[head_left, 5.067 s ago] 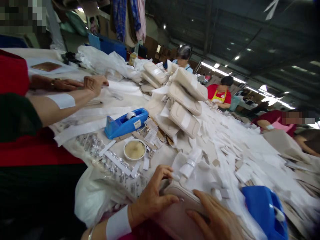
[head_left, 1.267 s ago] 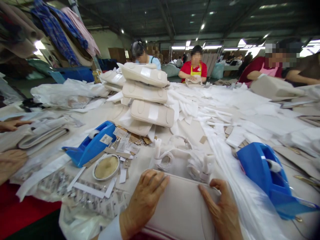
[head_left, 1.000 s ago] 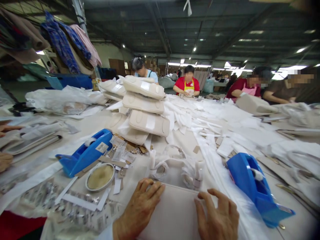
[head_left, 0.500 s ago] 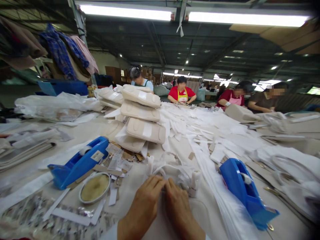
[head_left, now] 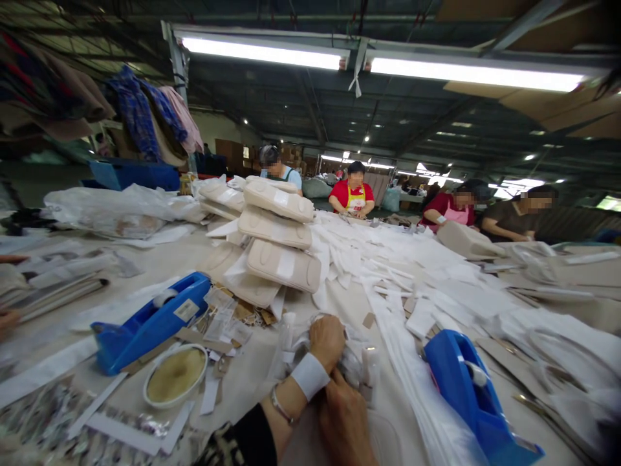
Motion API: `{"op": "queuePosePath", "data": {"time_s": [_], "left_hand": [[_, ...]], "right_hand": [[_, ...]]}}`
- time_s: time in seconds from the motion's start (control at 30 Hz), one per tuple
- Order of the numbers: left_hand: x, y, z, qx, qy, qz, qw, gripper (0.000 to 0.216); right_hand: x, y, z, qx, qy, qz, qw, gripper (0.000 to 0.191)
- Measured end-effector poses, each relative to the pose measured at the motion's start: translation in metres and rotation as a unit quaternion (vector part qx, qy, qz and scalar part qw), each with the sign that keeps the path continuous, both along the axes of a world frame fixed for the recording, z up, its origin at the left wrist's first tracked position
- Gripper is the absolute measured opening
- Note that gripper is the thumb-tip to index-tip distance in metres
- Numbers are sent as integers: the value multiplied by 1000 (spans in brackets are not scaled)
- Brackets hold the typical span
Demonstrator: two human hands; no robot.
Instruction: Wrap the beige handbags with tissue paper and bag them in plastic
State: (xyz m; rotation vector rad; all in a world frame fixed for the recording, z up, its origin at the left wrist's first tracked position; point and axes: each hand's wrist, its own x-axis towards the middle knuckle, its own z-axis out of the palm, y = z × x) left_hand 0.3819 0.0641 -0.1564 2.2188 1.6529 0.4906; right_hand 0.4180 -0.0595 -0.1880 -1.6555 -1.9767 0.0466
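Note:
A beige bag (head_left: 385, 430) lies flat in front of me, its near part under my arms. At its far end is a bundle of crumpled clear and white wrapping (head_left: 356, 362), with rolled white wrapped ends standing at both sides. My left hand (head_left: 327, 340) reaches over this bundle, fingers curled down into it. A white band and a bracelet show on that wrist. Just below and to the right, my right hand (head_left: 344, 404) is bent against the same bundle. Its fingertips are hidden under my left wrist, and what they pinch cannot be made out.
Blue tape dispensers stand left (head_left: 152, 317) and right (head_left: 478, 395). A round white dish (head_left: 175, 375) holds a yellowish pad. Beyond it are paper tags (head_left: 220, 310) and stacked beige bags (head_left: 284, 262). White sheets (head_left: 402, 323) run along the right; scissors (head_left: 528, 404) lie there. Several co-workers sit opposite.
My left hand has moved forward and right, from beside my right hand onto the wrapped bundle. My right hand has shifted slightly toward me. The view has tilted up a little.

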Motion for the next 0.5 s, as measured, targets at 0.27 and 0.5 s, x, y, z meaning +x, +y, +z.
{"op": "queuePosePath", "data": {"time_s": [0.27, 0.5], "left_hand": [[0, 0, -14, 2, -22, -4, 1000, 35], [0, -2, -14, -15, -46, -9, 999, 35]], "right_hand": [[72, 52, 90, 33, 199, -72, 977, 21], [91, 171, 68, -391, 161, 38, 905, 52]]}}
